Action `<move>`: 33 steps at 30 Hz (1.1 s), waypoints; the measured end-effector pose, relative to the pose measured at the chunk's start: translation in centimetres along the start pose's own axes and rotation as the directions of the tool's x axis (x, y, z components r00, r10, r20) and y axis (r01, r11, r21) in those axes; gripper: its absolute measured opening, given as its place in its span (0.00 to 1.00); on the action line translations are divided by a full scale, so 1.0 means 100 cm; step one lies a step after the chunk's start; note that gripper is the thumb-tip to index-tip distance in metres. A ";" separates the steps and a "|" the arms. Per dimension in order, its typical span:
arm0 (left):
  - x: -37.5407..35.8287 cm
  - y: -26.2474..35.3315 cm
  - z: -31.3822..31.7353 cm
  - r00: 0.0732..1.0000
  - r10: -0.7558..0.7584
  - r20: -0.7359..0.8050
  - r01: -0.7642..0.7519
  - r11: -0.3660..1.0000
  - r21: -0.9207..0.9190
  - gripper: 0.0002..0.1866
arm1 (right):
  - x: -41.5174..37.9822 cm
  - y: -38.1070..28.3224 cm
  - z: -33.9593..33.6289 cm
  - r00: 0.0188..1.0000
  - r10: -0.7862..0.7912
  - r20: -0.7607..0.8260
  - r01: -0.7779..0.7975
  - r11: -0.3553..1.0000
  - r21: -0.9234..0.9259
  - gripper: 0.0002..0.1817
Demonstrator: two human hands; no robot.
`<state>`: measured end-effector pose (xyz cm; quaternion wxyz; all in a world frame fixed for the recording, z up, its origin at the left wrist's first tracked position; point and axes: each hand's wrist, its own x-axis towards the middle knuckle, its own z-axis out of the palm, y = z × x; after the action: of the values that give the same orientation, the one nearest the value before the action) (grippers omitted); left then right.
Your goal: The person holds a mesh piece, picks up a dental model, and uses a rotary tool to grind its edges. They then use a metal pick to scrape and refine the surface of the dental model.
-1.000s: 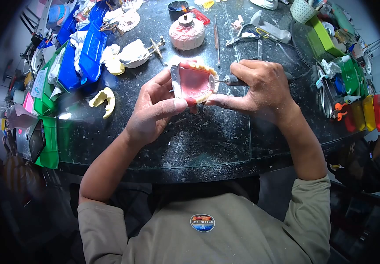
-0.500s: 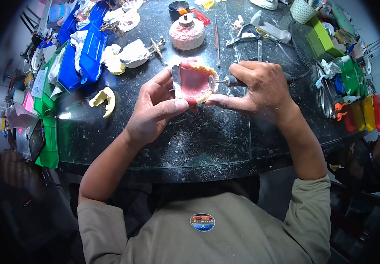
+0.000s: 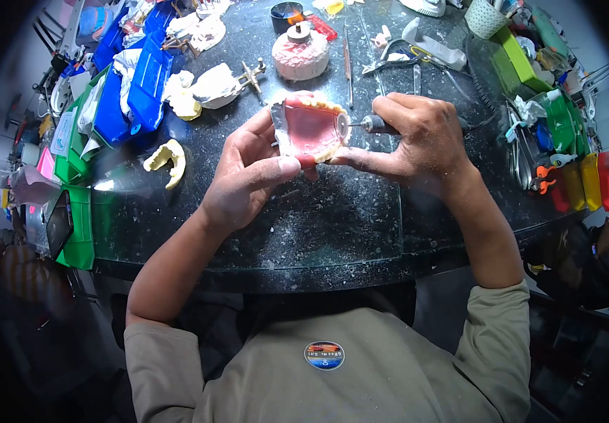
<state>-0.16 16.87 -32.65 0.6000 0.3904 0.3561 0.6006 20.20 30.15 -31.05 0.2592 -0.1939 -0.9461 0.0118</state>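
Observation:
My left hand [image 3: 251, 169] is closed around the near and left sides of a denture on a plaster model [image 3: 310, 130], thumb on its near edge. Its pink plate faces me, with a row of pale teeth along the far and right edges. In my right hand [image 3: 420, 137] is a rotary handpiece [image 3: 378, 125], gripped by the curled fingers. The handpiece carries a thin round cutting disc [image 3: 343, 126], which overlaps the teeth at the denture's right edge. My right thumb stretches to the denture's lower right corner.
Beyond the denture stands a round pink-and-white plaster-covered pot [image 3: 300, 55]. A burner with a flame [image 3: 287, 15] is behind it. A yellowish arch-shaped piece [image 3: 166, 163] lies at left, near blue bins [image 3: 139, 88]. Pliers [image 3: 417, 74] and a slim tool [image 3: 348, 67] lie at the back right.
The disc has shifted slightly right and toward the outer edge of the teeth. My right hand has moved a little up and right; the denture is tilted slightly differently.

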 end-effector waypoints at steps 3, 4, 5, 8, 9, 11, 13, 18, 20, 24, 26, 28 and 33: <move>0.000 0.000 -0.001 1.000 -0.006 0.009 0.007 1.000 -0.019 0.37 | 0.000 0.000 -0.001 1.000 0.007 0.006 -0.007 1.000 -0.001 0.35; 0.000 0.000 -0.001 1.000 -0.007 0.012 0.008 1.000 -0.021 0.37 | 0.000 0.000 -0.001 1.000 0.006 0.013 -0.006 1.000 -0.004 0.35; 0.000 0.000 -0.001 1.000 -0.009 0.014 0.009 1.000 -0.024 0.37 | 0.000 -0.001 -0.002 1.000 0.006 0.020 -0.006 1.000 -0.006 0.34; 0.001 0.000 -0.001 1.000 -0.005 0.022 0.006 1.000 -0.010 0.37 | 0.000 -0.001 -0.002 1.000 -0.003 0.021 0.003 1.000 -0.006 0.35; 0.000 0.000 -0.001 1.000 -0.005 0.020 0.005 1.000 -0.001 0.37 | 0.000 -0.001 -0.001 1.000 -0.007 0.017 0.007 1.000 -0.004 0.35; 0.000 0.000 -0.001 1.000 -0.005 0.019 0.004 1.000 0.017 0.37 | -0.001 0.001 0.002 1.000 -0.008 0.026 0.008 1.000 -0.004 0.35; 0.001 -0.001 -0.002 1.000 0.003 0.026 -0.004 1.000 0.015 0.37 | -0.001 0.001 0.002 0.999 -0.009 0.037 0.009 1.000 -0.012 0.36; 0.001 -0.001 -0.002 1.000 0.005 0.028 -0.005 1.000 0.011 0.38 | -0.002 0.000 0.002 0.999 -0.011 0.051 0.013 0.999 -0.034 0.36; 0.001 -0.001 0.000 1.000 0.007 0.029 -0.007 1.000 0.001 0.38 | -0.002 0.000 0.001 0.998 -0.006 0.067 0.008 0.999 -0.032 0.36; 0.000 -0.001 -0.001 0.999 0.014 0.035 -0.014 1.000 0.013 0.38 | -0.001 -0.002 -0.001 0.996 0.013 0.093 -0.011 1.000 -0.027 0.37; 0.001 0.000 -0.002 0.999 0.012 0.034 -0.013 1.000 0.028 0.38 | -0.001 -0.002 -0.002 0.994 0.018 0.111 -0.015 1.000 -0.022 0.36; 0.001 0.000 -0.002 0.999 0.001 0.032 0.000 1.000 -0.010 0.39 | -0.001 -0.001 -0.002 0.997 0.014 0.081 -0.014 1.000 -0.002 0.35; 0.003 -0.004 0.004 0.994 0.108 -0.010 -0.108 0.991 -0.084 0.43 | 0.004 0.004 -0.012 0.997 0.065 -0.044 -0.060 0.992 0.114 0.33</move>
<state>0.39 17.16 -32.86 0.5816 0.3818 0.3104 0.6478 20.60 30.57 -29.88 0.2916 -0.2087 -0.9310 0.0685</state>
